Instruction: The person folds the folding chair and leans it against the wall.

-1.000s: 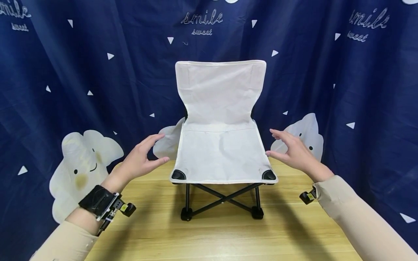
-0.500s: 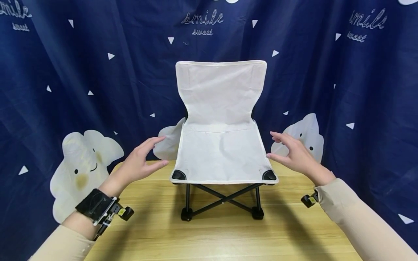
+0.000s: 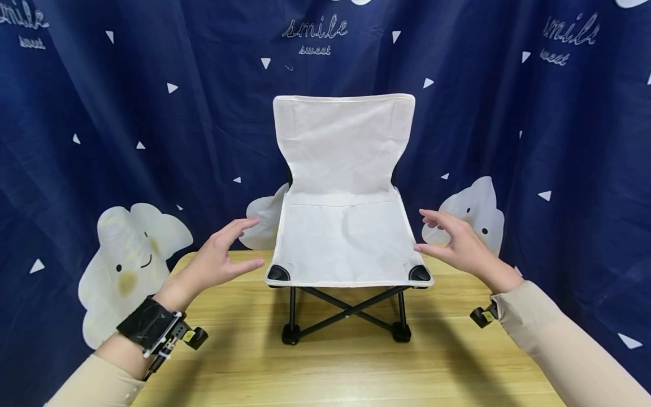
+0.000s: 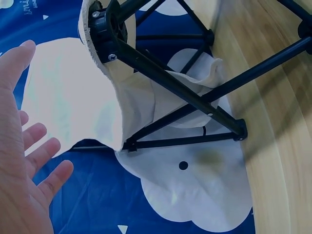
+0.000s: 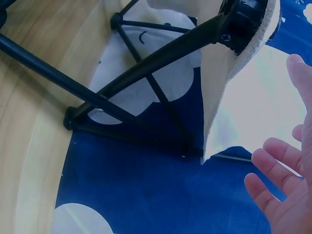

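Hovering with left hand (image 3: 216, 257) and right hand (image 3: 460, 243) on opposite sides of the white chair (image 3: 335, 237), leaving wide gaps between thumb and fingers and gripping nothing. Leaving visible space between left hand and seat; holding right thumb too near the seat's edge for judging contact in the head view. Showing the chair upright on the wooden table (image 3: 351, 367), before the blue curtain (image 3: 203, 85).

Judging by present state: counting unfolding as apparently complete, with legs spread and fabric stretched; counting any hold on the chair as not yet made.

Showing in the head view alone: the whole backrest (image 3: 346, 135), the upper face of the seat and its black corner patches (image 3: 278, 273). Revealing from the wrists instead: screwed corner joints beneath the seat, and side legs (image 4: 180, 90) crossing on the left, with matching side legs (image 5: 156, 66) on the right.
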Demonstrator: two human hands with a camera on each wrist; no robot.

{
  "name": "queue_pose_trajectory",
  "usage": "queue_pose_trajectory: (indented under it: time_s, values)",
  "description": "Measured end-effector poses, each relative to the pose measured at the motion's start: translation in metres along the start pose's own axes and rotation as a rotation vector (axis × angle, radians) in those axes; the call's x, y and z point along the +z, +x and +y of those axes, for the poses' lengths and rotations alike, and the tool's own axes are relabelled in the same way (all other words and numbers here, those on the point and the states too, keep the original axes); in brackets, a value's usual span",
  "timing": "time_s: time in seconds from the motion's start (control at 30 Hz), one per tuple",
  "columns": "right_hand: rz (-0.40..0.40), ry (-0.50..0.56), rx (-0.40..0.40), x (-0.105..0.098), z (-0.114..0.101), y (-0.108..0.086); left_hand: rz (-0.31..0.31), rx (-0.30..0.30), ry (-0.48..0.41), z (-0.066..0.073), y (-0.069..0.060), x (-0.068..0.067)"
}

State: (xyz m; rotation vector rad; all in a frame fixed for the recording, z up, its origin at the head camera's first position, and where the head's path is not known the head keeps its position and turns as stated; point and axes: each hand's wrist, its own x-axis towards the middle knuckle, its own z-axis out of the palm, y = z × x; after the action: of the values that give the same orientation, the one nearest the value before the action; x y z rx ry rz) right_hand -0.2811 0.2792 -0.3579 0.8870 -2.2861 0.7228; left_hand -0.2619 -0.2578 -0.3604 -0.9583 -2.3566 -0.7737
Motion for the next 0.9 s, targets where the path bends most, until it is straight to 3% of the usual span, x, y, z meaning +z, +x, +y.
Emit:
queue_pose_trajectory:
  time_s: [0.37,0.9]
  values:
    - [-0.012,0.013,-0.039,0.002,0.001,-0.002,-0.005,0.043,-0.001,0.001,-0.002,0.002]
    - [-0.016,0.053,-0.079,0.005,-0.002,-0.008,-0.032,0.033,-0.012,0.0,-0.013,0.007]
